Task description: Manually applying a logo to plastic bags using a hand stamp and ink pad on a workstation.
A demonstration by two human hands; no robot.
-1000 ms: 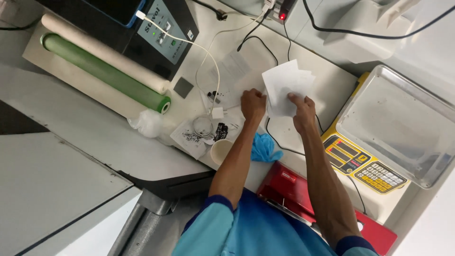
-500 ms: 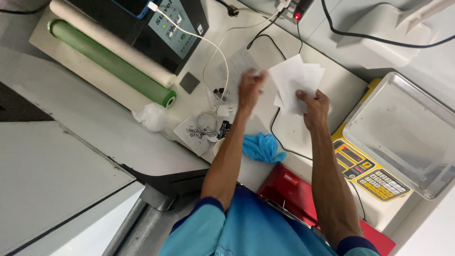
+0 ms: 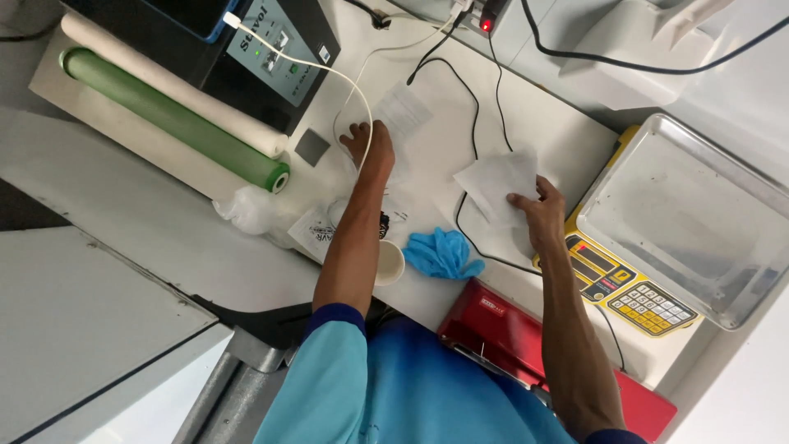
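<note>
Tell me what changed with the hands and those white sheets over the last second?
The left hand let go of the white sheets and moved away to the left, toward the black machine. The right hand kept hold of the sheets. The blue glove, paper cup and scale stayed put.

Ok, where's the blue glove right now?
In the head view the crumpled blue glove lies on the white counter between the person's forearms, just right of the small cup and above the red device.
</note>
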